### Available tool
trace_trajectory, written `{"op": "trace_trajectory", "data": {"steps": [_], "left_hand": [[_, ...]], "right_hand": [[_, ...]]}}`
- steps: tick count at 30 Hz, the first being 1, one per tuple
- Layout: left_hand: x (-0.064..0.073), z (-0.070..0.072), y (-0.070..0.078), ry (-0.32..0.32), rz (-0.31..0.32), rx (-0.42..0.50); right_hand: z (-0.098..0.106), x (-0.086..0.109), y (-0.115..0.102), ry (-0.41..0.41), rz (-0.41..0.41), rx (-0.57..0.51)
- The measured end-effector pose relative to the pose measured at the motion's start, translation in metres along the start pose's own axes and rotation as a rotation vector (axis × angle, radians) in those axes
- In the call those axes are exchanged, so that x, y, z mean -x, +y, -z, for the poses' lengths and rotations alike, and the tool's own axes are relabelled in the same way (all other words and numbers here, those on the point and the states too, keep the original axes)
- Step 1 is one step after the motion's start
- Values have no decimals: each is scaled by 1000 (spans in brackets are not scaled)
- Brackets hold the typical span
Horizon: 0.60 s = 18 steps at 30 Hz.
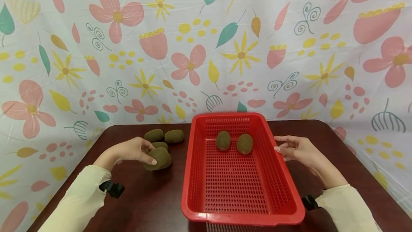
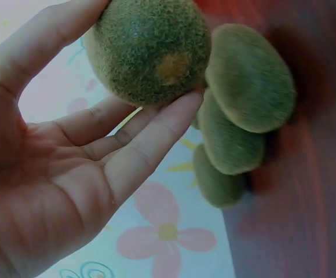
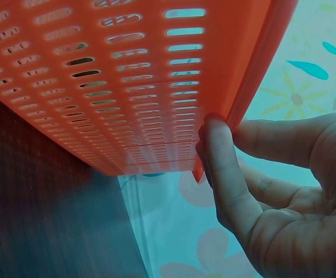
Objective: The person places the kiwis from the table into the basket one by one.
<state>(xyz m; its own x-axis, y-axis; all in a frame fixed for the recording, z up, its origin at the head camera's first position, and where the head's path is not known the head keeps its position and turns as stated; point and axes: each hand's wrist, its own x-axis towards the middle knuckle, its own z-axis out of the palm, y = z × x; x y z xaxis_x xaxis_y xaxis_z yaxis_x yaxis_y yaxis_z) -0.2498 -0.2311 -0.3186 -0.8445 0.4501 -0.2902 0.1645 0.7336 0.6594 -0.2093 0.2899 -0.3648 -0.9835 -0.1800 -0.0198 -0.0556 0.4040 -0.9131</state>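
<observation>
My left hand (image 1: 136, 150) grips a brown, fuzzy kiwi (image 1: 162, 159) between thumb and fingers, over the left side of the table. In the left wrist view the held kiwi (image 2: 150, 52) shows its pale end spot, fingertips along its underside. Just beyond it lie three more kiwis, one at the back left (image 1: 153, 135), one beside it (image 1: 174, 136) and one partly hidden (image 1: 160, 145). My right hand (image 1: 297, 150) holds the right rim of a red perforated basket (image 1: 291, 192) with thumb and fingertips. Inside, near the far end, sit two kiwis, left (image 1: 223, 140) and right (image 1: 245, 144).
The dark red-brown table (image 1: 148, 199) carries the basket at its middle. Behind it hangs a white cloth (image 1: 199, 96) printed with flowers and leaves, close along the table's back edge. A black strap device (image 1: 112, 189) is on the left wrist.
</observation>
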Motion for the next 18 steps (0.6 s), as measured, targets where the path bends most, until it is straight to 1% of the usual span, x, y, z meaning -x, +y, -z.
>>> {"op": "trace_trajectory", "data": {"steps": [4, 9, 14, 18], "left_hand": [[-4, 5, 14, 11, 11, 16], [-10, 11, 28, 14, 4, 38], [-19, 16, 42, 28, 19, 16], [-26, 17, 54, 31, 29, 23]], "right_hand": [[0, 0, -1, 3, -1, 8], [0, 0, -2, 1, -2, 8], [1, -1, -2, 0, -1, 3], [1, 0, -1, 0, -8, 6]]}}
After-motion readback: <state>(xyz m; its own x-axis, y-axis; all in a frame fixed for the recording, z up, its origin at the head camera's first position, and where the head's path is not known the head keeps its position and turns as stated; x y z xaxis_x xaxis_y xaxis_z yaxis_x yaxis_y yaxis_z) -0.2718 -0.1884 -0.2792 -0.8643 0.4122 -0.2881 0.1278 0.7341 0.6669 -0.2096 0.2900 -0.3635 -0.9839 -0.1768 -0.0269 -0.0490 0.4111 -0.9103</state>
